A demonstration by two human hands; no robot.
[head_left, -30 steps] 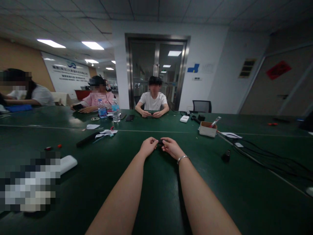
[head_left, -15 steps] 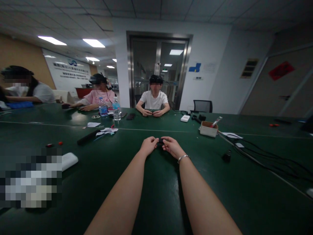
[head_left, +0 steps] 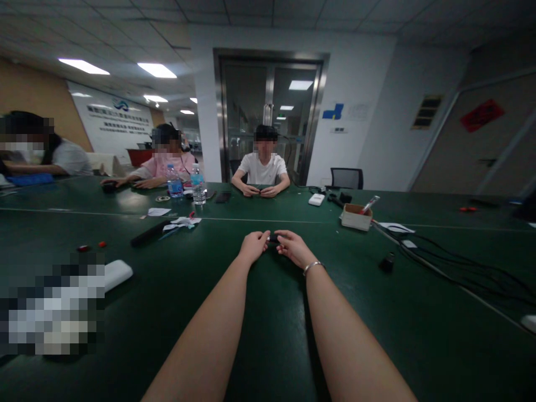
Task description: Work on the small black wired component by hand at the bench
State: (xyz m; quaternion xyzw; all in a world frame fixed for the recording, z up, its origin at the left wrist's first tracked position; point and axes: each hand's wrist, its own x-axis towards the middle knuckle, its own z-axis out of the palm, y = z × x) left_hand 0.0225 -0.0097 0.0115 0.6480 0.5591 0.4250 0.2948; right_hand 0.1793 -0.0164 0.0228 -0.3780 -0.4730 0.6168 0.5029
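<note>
Both my arms reach forward over the dark green table (head_left: 276,335). Between my hands is a small black object (head_left: 273,238), too small to identify. My left hand (head_left: 253,247) has its fingertips pinched at the object's left end, where a small light or shiny part shows. My right hand (head_left: 293,248), with a silver bracelet at the wrist, grips the black object's right end between thumb and fingers.
A small box (head_left: 355,216) with a pen-like item stands right of my hands, near black cables (head_left: 452,268) and a black clip-like object (head_left: 387,262). Bottles (head_left: 198,184), papers (head_left: 182,223) and a white object (head_left: 119,274) lie left. Three people sit across the table.
My hands have shifted very slightly, and a small bright part now shows between my left fingertips and the black object. The whole view has moved a little.
</note>
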